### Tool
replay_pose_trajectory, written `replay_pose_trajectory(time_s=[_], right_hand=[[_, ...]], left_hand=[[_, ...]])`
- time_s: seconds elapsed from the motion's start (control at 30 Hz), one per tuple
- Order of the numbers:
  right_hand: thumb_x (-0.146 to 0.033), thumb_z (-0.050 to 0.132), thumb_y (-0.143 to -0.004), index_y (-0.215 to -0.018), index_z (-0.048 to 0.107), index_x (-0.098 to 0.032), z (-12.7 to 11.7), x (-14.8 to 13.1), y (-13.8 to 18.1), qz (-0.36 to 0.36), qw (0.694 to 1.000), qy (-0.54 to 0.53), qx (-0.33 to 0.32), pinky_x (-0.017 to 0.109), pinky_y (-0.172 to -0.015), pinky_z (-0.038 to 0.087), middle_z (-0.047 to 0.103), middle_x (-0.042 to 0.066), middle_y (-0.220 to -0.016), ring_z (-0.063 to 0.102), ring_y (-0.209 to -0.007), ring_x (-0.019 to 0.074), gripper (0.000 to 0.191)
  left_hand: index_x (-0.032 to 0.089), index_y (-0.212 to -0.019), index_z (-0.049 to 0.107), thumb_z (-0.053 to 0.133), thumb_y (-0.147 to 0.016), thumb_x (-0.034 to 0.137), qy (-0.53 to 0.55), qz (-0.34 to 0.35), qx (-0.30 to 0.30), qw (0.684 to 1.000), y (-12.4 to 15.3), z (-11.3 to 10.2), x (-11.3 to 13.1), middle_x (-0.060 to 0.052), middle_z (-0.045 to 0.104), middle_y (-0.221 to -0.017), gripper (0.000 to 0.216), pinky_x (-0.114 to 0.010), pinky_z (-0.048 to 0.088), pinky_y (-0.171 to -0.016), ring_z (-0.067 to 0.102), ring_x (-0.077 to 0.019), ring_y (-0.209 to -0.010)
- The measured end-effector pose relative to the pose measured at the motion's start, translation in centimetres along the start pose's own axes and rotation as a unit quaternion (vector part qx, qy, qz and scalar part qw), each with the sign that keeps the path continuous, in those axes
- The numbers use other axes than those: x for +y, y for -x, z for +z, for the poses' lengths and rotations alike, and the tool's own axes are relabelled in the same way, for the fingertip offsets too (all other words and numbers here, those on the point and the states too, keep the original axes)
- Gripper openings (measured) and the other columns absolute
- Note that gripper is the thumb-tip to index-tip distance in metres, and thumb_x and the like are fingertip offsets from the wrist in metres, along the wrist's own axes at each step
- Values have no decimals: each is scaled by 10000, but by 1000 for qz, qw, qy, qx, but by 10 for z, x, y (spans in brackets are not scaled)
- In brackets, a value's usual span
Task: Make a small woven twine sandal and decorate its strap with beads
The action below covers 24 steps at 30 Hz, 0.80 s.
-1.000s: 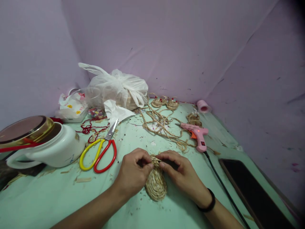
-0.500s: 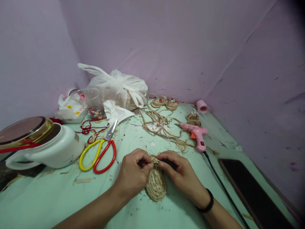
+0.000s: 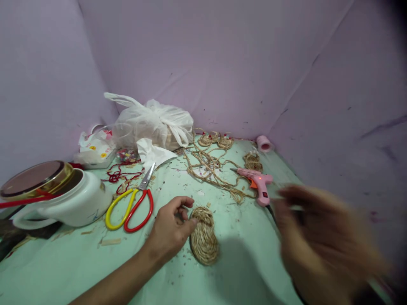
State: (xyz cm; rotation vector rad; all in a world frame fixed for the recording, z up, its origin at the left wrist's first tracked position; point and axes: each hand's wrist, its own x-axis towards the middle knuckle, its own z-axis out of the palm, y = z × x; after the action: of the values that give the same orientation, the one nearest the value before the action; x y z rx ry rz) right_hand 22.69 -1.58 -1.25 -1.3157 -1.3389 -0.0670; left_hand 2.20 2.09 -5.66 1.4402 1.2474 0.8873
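A small oval piece woven from straw rope [image 3: 203, 239] lies on the pale green table [image 3: 63, 271]. My left hand [image 3: 173, 224] rests on the table beside it, thumb against its upper left edge and the other fingers curled above. My right hand [image 3: 321, 241] is lifted off the piece, well to the right and close to the camera, smeared by motion so its fingers cannot be read. A pink glue gun [image 3: 256, 182] lies just beyond that hand.
Yellow and red scissors [image 3: 132, 205] lie left of my left hand. A white pot with a gold lid [image 3: 60, 195] stands at the far left. Loose straw rope [image 3: 213, 169], a white plastic bag [image 3: 152, 120], red thread [image 3: 119, 174] and a pink spool [image 3: 263, 144] sit at the back.
My right hand has left the woven piece and swung up to the right. My left hand stays by the piece with its fingers looser. The view tilted slightly.
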Motion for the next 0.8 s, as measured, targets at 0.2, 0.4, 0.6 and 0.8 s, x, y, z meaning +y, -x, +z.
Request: replay_pose_trajectory(time_s=[0.2, 0.4, 0.6, 0.8], right_hand=[[-202, 598, -749, -792, 609, -202, 39, 17, 25, 78, 957, -81, -267, 291, -602, 483, 639, 32, -766, 584, -645, 159, 44], [-194, 634, -715, -885, 625, -207, 52, 20, 35, 136, 923, -137, -333, 259, -565, 482, 655, 34, -858, 599, -659, 148, 170], [-216, 643, -699, -880, 663, -201, 58, 23, 36, 183, 909, -150, -343, 282, -601, 482, 686, 35, -837, 591, -652, 157, 182], [-206, 657, -666, -872, 663, -203, 59, 22, 36, 232, 895, -180, -336, 267, -553, 464, 664, 4, -716, 555, -586, 142, 206]], left_hand=[[168, -835, 590, 615, -638, 236, -108, 15, 33, 993, 0, -7, 1, 49, 444, -590, 210, -212, 335, -457, 404, -94, -491], [198, -839, 612, 635, -638, 221, -151, 60, 40, 986, -1, -1, -1, 24, 512, -677, 204, -228, 377, -510, 456, -115, -563], [197, -819, 639, 598, -673, 175, -151, 83, 2, 985, -4, 6, -2, -2, 570, -768, 153, -250, 400, -588, 490, -130, -634], [195, -783, 627, 582, -687, 162, -137, 70, -1, 988, -5, 9, -3, 8, 550, -740, 111, -244, 385, -566, 475, -120, -613]])
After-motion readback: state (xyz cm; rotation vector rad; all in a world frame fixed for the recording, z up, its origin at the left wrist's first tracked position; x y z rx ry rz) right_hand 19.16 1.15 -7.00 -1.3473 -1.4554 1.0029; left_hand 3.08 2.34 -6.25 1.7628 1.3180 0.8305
